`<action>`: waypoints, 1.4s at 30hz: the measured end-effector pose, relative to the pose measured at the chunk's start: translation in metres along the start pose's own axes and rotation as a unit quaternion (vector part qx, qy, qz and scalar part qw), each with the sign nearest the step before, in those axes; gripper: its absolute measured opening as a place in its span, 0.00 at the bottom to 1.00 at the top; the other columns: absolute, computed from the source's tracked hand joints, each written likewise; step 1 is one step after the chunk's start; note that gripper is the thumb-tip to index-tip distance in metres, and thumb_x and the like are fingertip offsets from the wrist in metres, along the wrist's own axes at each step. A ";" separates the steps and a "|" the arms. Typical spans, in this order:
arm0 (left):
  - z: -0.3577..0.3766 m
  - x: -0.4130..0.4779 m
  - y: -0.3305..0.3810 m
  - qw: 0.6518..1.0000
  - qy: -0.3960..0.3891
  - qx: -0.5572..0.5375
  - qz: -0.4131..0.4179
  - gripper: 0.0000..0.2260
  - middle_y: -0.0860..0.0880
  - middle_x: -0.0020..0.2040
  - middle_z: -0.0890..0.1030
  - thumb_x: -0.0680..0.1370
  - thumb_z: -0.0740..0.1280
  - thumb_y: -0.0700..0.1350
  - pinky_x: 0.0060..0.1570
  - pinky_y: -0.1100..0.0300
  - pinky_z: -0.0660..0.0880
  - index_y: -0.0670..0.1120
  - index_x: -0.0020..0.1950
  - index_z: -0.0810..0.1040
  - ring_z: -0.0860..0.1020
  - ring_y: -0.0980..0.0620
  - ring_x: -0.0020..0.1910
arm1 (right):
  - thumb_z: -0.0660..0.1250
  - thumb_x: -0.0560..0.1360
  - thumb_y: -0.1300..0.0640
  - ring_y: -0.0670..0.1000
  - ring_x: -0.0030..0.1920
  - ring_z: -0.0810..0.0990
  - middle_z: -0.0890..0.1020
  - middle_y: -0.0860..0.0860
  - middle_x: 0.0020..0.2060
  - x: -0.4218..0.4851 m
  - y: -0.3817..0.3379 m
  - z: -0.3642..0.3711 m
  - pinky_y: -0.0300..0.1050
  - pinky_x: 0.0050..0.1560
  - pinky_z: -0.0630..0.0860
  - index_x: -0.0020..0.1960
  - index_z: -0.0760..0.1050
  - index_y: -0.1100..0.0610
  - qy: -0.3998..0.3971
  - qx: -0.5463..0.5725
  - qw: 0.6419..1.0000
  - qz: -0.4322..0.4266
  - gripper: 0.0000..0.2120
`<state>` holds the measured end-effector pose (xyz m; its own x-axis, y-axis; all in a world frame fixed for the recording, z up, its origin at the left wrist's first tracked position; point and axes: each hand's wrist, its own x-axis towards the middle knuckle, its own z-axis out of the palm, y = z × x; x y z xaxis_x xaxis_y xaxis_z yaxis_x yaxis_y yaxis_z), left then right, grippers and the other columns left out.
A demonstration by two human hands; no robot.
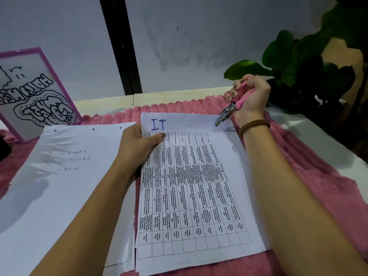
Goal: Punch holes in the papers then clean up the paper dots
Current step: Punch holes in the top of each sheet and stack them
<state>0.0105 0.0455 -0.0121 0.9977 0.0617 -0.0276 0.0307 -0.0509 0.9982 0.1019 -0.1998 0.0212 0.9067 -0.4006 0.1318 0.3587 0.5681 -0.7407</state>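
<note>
From the head camera, the right hand (250, 96) gripped a pink-handled metal hole punch (231, 108), its nose at the top right corner of the white printed table sheet (191, 186) on a pink fluffy mat (298, 160). The left hand (139, 150) pinched that sheet's left edge, thumb on top.
</note>
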 end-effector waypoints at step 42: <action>0.093 0.053 0.027 0.882 -0.075 0.370 0.282 0.05 0.49 0.45 0.82 0.76 0.71 0.44 0.48 0.57 0.73 0.43 0.48 0.81 0.77 0.51 0.45 | 0.60 0.64 0.64 0.50 0.29 0.69 0.74 0.55 0.36 -0.003 -0.032 0.001 0.42 0.30 0.67 0.50 0.73 0.59 -0.062 -0.140 0.988 0.009 0.15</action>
<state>0.0699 -0.0453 0.0086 0.8622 -0.3102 0.4005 -0.4969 -0.6716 0.5496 0.0879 -0.2156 0.0451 0.9391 -0.2907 0.1834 0.2819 0.3457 -0.8950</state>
